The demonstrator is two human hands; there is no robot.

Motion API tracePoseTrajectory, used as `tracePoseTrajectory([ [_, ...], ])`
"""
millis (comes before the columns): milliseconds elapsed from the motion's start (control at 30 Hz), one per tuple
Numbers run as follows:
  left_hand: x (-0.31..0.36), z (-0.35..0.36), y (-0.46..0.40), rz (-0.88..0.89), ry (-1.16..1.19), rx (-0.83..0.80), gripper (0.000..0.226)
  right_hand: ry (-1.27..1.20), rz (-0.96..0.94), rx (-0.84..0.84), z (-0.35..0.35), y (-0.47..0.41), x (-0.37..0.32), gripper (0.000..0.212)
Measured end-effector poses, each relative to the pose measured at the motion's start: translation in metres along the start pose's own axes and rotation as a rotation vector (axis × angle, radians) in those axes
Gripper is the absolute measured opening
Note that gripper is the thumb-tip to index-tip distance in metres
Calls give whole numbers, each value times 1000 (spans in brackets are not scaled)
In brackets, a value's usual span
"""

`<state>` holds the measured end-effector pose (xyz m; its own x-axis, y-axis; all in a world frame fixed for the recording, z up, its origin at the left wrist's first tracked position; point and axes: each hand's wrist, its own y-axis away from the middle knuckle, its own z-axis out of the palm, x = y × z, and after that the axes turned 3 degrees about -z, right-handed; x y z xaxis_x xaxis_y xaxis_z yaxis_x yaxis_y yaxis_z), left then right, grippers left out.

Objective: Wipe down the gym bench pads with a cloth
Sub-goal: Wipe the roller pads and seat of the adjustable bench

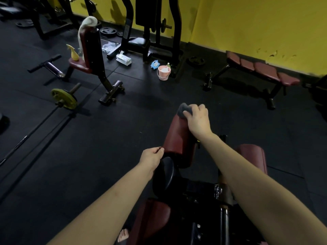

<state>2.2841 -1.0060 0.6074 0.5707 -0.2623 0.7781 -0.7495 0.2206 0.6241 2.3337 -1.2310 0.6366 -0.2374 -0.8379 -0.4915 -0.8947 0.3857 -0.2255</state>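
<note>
The grey cloth (184, 110) sits bunched on the far top end of a maroon roller pad (178, 138), which rises in the lower middle of the view. The right hand (198, 119) presses down on the cloth, fingers curled over it and gripping it against the pad. The left hand (152, 155) is at the pad's near left edge, its fingers curled with the tips touching the pad's side; whether it truly grips the pad cannot be told. Just right of this pad stands a second maroon roller pad (252, 160). Well beyond the pad, toward the yellow wall (256, 23), a pink bucket (164, 72) stands on the black floor (106, 138). Left of the bucket, a yellow spray bottle (74, 53) rests on the seat of an upright bench (88, 50) with a white towel (85, 30) draped over its back. Right of the bucket lies a flat maroon bench (261, 69).
</note>
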Motion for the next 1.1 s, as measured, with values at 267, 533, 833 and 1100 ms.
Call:
tracePoseTrajectory([
  [267,2,2,8,57,14,-31,27,-43,-358,-101,-10,122,-8,30],
  [533,9,0,15,156,-229,60,42,-33,-42,-49,-4,13,12,37],
  [833,3,2,48,468,-811,-9,53,-128,-162,-91,-12,106,6,29],
  [1100,10,-10,47,296,-822,-29,56,17,-89,-32,-4,10,9,41],
])
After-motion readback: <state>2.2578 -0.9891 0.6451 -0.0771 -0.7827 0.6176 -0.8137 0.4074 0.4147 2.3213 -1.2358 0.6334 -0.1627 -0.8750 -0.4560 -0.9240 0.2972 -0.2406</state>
